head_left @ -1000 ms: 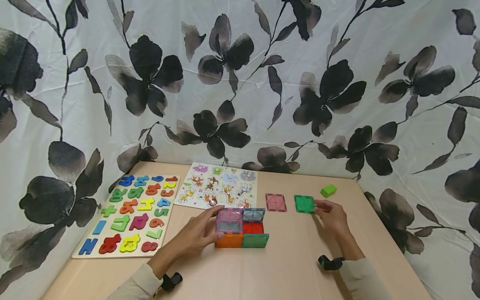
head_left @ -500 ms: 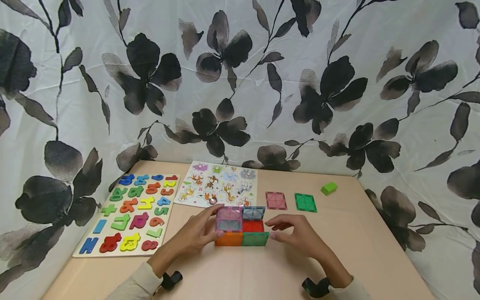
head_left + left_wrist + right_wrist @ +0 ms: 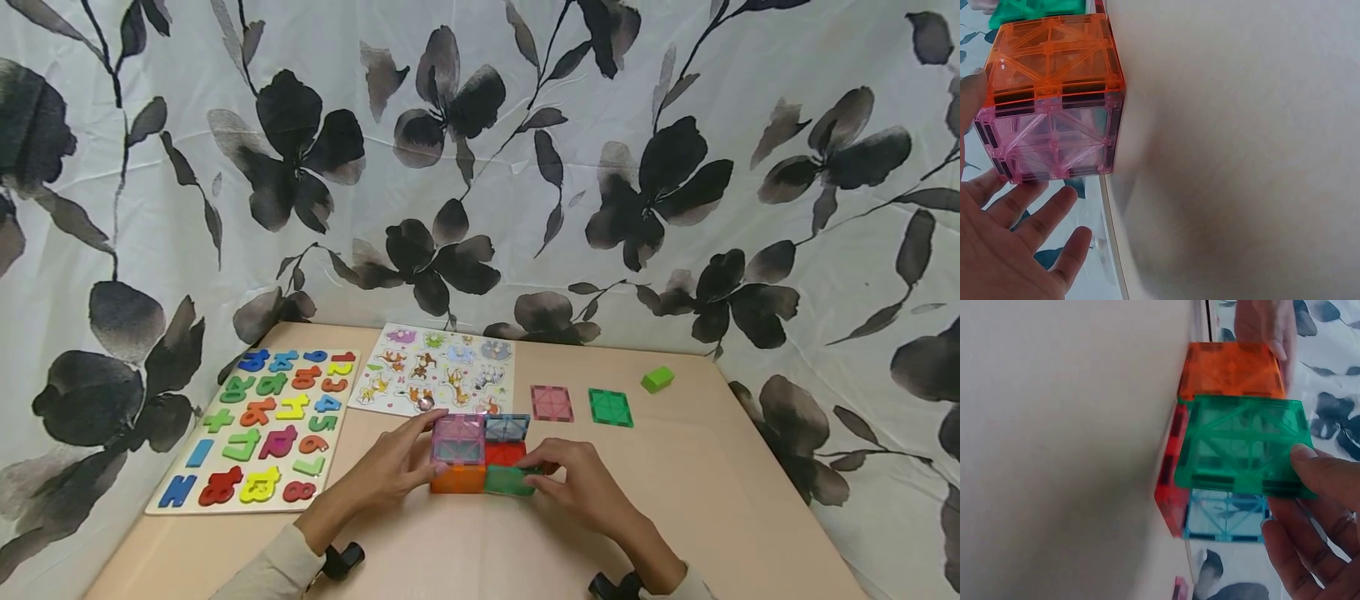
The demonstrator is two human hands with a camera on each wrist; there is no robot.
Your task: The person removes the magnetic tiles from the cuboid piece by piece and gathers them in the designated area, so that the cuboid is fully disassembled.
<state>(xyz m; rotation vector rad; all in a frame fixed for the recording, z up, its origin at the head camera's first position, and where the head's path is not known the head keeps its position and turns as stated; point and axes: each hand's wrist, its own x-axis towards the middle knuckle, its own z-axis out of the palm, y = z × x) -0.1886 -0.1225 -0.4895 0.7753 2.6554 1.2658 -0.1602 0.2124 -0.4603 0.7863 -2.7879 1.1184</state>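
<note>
A small box of see-through magnetic tiles stands on the table, with a purple tile [image 3: 458, 437] and an orange tile [image 3: 457, 480] on its left half. My left hand [image 3: 378, 471] holds this half, thumb by the orange tile's edge and fingers at the purple tile. On the right half are a red tile [image 3: 1171, 481] and a blue tile [image 3: 507, 427]. With thumb and fingers, my right hand [image 3: 581, 483] pinches a green tile [image 3: 1241, 444] by its corner. That tile is tilted at the front of the right half.
A pink tile [image 3: 552, 403] and another green tile [image 3: 611, 408] lie flat to the right, near a green block [image 3: 657, 380]. To the left is a letter-and-number puzzle board [image 3: 247, 429]. An animal puzzle board [image 3: 435, 367] lies behind the tile box.
My right hand has let go of the green tile at the right, which lies flat, and moved left to pinch the box's front green tile, now tilted. My left hand has kept its hold.
</note>
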